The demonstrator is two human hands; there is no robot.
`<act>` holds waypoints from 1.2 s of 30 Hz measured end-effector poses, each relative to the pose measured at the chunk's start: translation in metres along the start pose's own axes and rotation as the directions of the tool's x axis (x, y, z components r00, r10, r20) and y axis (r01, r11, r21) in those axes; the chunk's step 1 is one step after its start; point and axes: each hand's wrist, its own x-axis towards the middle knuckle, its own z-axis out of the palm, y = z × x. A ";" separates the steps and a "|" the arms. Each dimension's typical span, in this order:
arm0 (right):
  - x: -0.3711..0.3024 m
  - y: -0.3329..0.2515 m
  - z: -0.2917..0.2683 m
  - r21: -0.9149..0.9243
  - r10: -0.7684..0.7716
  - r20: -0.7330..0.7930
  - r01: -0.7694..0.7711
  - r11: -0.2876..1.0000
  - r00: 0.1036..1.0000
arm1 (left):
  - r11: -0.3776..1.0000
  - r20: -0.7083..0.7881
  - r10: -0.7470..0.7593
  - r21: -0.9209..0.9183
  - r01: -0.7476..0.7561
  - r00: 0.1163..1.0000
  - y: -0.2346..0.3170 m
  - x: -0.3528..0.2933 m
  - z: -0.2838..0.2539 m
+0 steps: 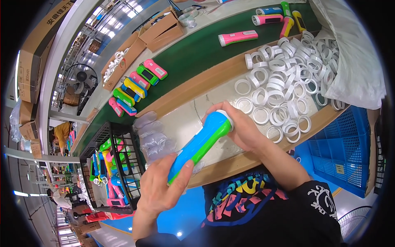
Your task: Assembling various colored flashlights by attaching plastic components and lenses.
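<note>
Flashlight (193, 148), blue with a green side, is what I have between the two hands in the head view, my only one. It slants above the tray (193, 111), its wide end up and to the right. I have the left hand (161, 185) closed around the narrow tail end, thumb along the green side. The right hand (242, 129) is curled around the wide end, gripping at the white rim (226, 117); its fingertips on the far side are hidden from me.

To the right in the tray I see a heap of white rings (276, 84), several lying loose toward the middle. Clear discs (154, 140) lie at its left end, near the left hand. Farther left I make out a black crate (101, 138) holding more flashlights in mixed colours.

Beyond the tray, a green belt (189, 61) carries a row of colourful lamps (133, 87), a single pink lamp (238, 38) and a small cluster at the far right. A blue basket (341, 152) stands to the right.
</note>
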 end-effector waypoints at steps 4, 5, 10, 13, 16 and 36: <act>-0.019 -0.009 0.017 -0.389 -0.280 0.227 0.350 0.852 0.933 | 0.747 0.173 -0.393 -0.512 0.424 0.903 0.005 -0.006 0.009; -0.026 -0.015 0.022 -0.487 -0.351 0.326 0.474 0.734 0.878 | 0.496 0.364 -0.454 -0.655 0.570 0.813 0.002 -0.015 0.012; -0.047 -0.033 0.041 -0.267 -0.468 0.821 0.944 0.192 0.328 | -0.316 0.680 -0.164 -0.723 0.615 0.715 -0.004 -0.055 0.030; -0.031 -0.017 0.014 -0.611 -0.466 0.653 0.779 0.142 0.597 | 0.267 0.487 -0.353 -0.766 0.585 0.799 0.003 -0.016 0.022; -0.003 -0.006 0.004 -0.475 -0.258 -0.016 0.220 0.852 0.966 | 0.783 0.199 -0.336 -0.484 0.390 0.921 -0.004 0.002 0.054; -0.057 -0.053 0.029 -0.484 -0.466 0.786 0.873 -0.053 0.408 | -0.782 0.805 0.085 -0.311 0.540 0.587 0.007 -0.016 0.051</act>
